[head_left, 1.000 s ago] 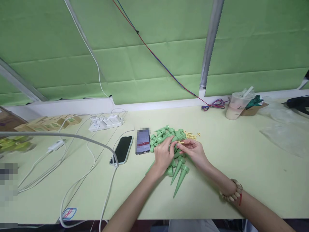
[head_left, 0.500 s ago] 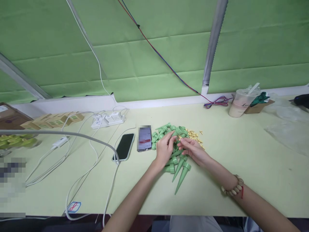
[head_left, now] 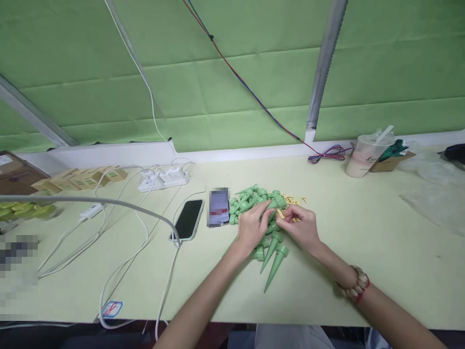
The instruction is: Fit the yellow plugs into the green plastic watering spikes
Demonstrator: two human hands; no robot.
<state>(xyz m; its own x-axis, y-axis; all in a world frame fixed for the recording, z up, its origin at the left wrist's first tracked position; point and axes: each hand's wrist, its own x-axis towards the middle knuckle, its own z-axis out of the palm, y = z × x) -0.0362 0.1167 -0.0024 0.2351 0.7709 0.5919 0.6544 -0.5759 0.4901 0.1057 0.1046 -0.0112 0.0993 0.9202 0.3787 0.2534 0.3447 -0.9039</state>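
My left hand (head_left: 251, 227) is closed around a green plastic spike (head_left: 278, 200). Its wide cap end points up and right past my fingers, and its body is mostly hidden under the hand. Between the fingertips of my right hand (head_left: 301, 227) is a small yellow peg (head_left: 280, 214), held close beside my left fingers. Around and below both hands lies a pile of similar green spikes (head_left: 276, 266), cone-shaped with round caps. A heap of little yellow pegs (head_left: 290, 199) lies just behind my right hand, partly covered by it.
Left of the pile lie two phones, one with a lit screen (head_left: 219, 208) and one dark (head_left: 187, 220). White cables run from a power strip (head_left: 164, 179) across the table's left side. A drink cup (head_left: 359, 157), a small box (head_left: 390, 162) and clear plastic bags (head_left: 436, 194) stand right.
My right hand has turned and its fingers have curled in, with the yellow peg now showing at its tips. The green spike in my left hand has tilted; its cap shows farther right.
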